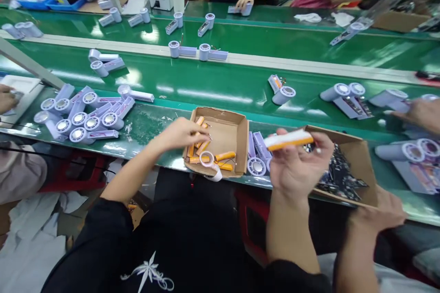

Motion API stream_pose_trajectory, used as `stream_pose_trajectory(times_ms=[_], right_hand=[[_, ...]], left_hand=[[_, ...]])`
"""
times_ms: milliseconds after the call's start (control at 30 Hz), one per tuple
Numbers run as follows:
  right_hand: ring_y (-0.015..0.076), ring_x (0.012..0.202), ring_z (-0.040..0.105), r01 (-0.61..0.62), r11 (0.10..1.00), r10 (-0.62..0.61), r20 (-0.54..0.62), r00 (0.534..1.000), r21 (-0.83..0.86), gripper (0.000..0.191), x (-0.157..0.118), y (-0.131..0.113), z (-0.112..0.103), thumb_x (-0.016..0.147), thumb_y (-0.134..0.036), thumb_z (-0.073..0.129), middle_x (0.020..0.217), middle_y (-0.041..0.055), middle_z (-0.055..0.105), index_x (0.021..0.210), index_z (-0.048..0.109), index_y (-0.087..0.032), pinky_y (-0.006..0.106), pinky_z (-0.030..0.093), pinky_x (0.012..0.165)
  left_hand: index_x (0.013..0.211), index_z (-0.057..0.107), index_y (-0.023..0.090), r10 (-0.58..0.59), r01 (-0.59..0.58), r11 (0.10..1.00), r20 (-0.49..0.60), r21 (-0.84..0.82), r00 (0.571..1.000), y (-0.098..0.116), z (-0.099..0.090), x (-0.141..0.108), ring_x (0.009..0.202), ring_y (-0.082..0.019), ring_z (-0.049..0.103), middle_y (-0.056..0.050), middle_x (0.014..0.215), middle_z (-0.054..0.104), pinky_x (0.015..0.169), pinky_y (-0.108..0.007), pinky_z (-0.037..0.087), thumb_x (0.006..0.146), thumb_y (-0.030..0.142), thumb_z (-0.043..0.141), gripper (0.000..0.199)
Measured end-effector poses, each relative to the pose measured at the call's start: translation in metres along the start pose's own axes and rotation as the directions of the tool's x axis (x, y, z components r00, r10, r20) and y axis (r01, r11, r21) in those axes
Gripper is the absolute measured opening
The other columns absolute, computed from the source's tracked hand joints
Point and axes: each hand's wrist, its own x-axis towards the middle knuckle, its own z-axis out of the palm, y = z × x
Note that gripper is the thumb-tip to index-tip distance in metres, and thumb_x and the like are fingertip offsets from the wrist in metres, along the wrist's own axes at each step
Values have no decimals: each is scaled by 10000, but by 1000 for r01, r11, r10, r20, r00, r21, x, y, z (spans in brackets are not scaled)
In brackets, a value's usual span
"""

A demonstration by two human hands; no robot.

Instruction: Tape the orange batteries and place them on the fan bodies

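My left hand (182,134) reaches over the left side of a shallow cardboard box (242,146), with its fingertips drawn together among orange battery cells (225,155). Whatever those fingers pinch is hidden. Inside the box, by the near edge, rests a roll of white tape (206,159), its loose end hanging over the rim. My right hand (297,169), palm up, is closed around an orange battery (292,141) with a white strip along its upper side. Just below and left of that hand, lilac fan housings (256,165) stand between the two boxes.
A second cardboard box (369,169) holds dark circuit boards (342,176); a co-worker's hand (381,210) touches its near corner. Several lilac fan housings (79,119) are piled at left. More housings (204,51) lie along the green conveyor belt (220,84). Other people sit opposite.
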Motion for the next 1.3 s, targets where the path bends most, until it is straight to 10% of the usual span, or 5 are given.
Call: stream_pose_trajectory(times_ms=[333, 533, 733, 967, 1300], right_hand=[[277, 776, 875, -193, 976, 190, -36, 981, -104, 698, -56, 3, -58, 628, -389, 1101, 870, -29, 872, 1107, 602, -301, 462, 755, 780], [287, 855, 884, -289, 951, 295, 40, 955, -111, 656, -71, 8, -39, 714, -432, 1062, 880, -9, 881, 1190, 624, -327, 549, 727, 961], [302, 894, 887, -365, 927, 371, 64, 927, -82, 658, -82, 9, -45, 719, -423, 1063, 861, -6, 874, 1217, 643, -329, 595, 686, 1055], [306, 885, 888, -379, 921, 385, 57, 921, -93, 634, -86, 8, -54, 739, -373, 1053, 965, 32, 895, 1241, 670, -314, 575, 715, 1006], [317, 880, 888, -470, 876, 481, 139, 866, -105, 598, -94, 18, -53, 761, -390, 1035, 960, 63, 895, 1240, 689, -296, 562, 719, 984]], left_hand=[[1549, 602, 210, -681, 595, 608, -39, 526, 731, -195, -72, -1, 1604, -554, 323, -183, 1658, 583, 1237, -888, 174, 1080, 557, 459, 600], [1627, 452, 134, -456, 337, 777, 106, 531, 884, -154, -75, 48, 1332, -414, 617, -202, 1391, 716, 1097, -558, 514, 1052, 542, 410, 707], [1391, 676, 187, -363, 117, 896, 556, 428, 748, -117, -65, 65, 1091, -331, 736, -165, 1266, 778, 933, -420, 567, 1017, 483, 448, 529], [1622, 565, 244, -484, 313, 738, 146, 598, 863, -111, -52, 6, 1357, -467, 629, -217, 1536, 657, 1054, -576, 545, 1115, 509, 358, 608], [1627, 571, 243, -443, 348, 848, 174, 400, 880, -150, -62, -18, 1394, -342, 663, -139, 1559, 674, 1167, -452, 514, 1134, 596, 286, 670]])
